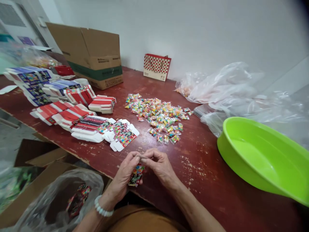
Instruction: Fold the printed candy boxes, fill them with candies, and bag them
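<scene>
My left hand point(126, 174) and my right hand point(159, 166) meet at the near edge of the red wooden table point(205, 167). Both are closed on a small printed carton point(136, 174), black and red with bright pictures, which hangs between the palms. The fingertips of both hands pinch its top edge together. A white bead bracelet sits on my left wrist. Just beyond the hands lie fanned stacks of flat cartons point(116, 133), and further back a pile of small colourful wrapped sweets point(159, 116).
Red, white and blue flat cartons point(60, 106) cover the left of the table. A lime green basin point(263, 158) stands at the right beside clear plastic bags point(241, 90). A cardboard box point(96, 61) and a checked paper bag point(156, 67) stand by the wall. A plastic bag point(70, 196) hangs below the table edge.
</scene>
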Demonstrator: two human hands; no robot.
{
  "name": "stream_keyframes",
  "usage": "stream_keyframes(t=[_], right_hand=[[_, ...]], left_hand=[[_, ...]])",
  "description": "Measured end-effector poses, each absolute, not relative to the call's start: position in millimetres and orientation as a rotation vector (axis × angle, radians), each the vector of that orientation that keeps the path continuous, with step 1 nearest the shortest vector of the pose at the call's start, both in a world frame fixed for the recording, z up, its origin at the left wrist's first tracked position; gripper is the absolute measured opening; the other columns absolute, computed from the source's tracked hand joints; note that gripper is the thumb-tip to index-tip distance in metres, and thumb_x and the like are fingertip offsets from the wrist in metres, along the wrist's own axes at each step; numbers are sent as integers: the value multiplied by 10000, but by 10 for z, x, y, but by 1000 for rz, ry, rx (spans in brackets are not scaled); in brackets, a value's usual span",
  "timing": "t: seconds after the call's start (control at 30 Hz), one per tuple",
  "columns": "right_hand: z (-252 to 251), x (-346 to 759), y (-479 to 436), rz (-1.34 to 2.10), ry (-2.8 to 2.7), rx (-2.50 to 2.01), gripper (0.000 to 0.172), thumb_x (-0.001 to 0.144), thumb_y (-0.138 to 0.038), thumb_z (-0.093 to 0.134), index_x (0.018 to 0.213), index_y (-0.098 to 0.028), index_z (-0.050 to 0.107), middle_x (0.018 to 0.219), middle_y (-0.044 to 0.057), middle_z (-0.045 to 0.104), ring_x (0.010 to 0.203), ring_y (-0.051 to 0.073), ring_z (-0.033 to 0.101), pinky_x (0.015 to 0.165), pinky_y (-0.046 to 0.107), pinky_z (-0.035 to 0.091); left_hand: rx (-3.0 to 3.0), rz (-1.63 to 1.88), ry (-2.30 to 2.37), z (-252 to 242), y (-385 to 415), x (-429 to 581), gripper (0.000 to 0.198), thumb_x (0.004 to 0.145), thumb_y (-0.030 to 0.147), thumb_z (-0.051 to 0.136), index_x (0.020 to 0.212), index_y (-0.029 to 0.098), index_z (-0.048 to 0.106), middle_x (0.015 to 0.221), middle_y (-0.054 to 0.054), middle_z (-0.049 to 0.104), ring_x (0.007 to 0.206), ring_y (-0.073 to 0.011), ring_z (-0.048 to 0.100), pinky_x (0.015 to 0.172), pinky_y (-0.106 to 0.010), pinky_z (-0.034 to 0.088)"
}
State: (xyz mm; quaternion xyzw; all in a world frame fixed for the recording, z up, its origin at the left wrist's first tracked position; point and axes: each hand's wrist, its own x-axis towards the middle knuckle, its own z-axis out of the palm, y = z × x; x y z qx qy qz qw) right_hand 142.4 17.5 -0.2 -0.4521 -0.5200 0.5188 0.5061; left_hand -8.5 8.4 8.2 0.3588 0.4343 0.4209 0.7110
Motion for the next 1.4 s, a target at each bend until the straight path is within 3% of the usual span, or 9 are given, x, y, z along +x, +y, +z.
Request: stream_keyframes(t=[0.23,0.33,0.5,0.6,0.7,0.9,1.07,1.27,1.4], right_hand=[[58,1530,167,912,-1707,-974,195,905,-350,655,825,-215,770,819,62,756,756,188,676,721,309,513],[75,1479,169,1044,-1548,-1108,159,831,-350,728,811,-195,761,837,61,753,734,180,673,673,292,527],[101,1412,221,1510,-1145,-1158,321,660,-439,855,721,-162,705,648,10,696,489,121,583,481,247,484],[103,1430,233,1576,-1101,-1149,310,666,-422,852,692,-162,685,619,5,683,445,114,559,459,251,464],[106,1462,191,1401,-1321,-1156,203,778,-365,773,733,-180,703,668,17,690,534,135,600,519,263,483],[61,1424,27,902,-1777,-996,97,901,-246,655,987,-235,699,1089,74,682,1077,218,625,964,399,497],[-70,1225,17,846,-1831,-1013,190,856,-169,688,1038,-218,657,1068,82,646,1009,212,609,875,362,512],[-142,1005,277,981,-1856,-1035,445,816,-319,768,1210,-225,583,1129,71,619,904,187,613,775,320,535],[-209,994,801,692,-1850,-1293,408,895,-318,663,1266,-181,565,1188,122,610,918,213,630,820,363,535]], left_hand=[[536,810,876,129,104,-98,525,903,590,588,1291,236,577,674,-15,691,426,-153,600,410,-257,511],[530,827,894,138,106,-70,546,909,615,554,1302,241,617,779,-45,737,427,-145,600,405,-259,507],[711,894,950,101,100,-44,661,873,686,550,1329,220,658,862,-84,773,517,-173,650,427,-254,503],[773,851,944,53,100,-70,711,877,714,509,1351,204,650,860,-93,780,470,-155,617,411,-248,481],[773,852,951,37,94,-105,626,891,646,550,1316,206,680,935,-96,785,496,-147,625,413,-234,466],[609,938,916,51,95,-135,395,846,384,643,1177,200,753,1063,-76,775,592,-152,664,512,-247,512],[513,1057,889,-29,86,-183,326,778,281,674,1058,138,759,1073,-107,772,919,-240,723,766,-279,560],[403,1141,885,111,42,-575,430,767,304,625,1174,165,632,695,-21,719,494,-179,649,470,-282,531],[504,1365,1148,26,-14,-1254,400,726,358,667,1081,186,608,669,-4,719,451,-208,644,415,-308,516]])
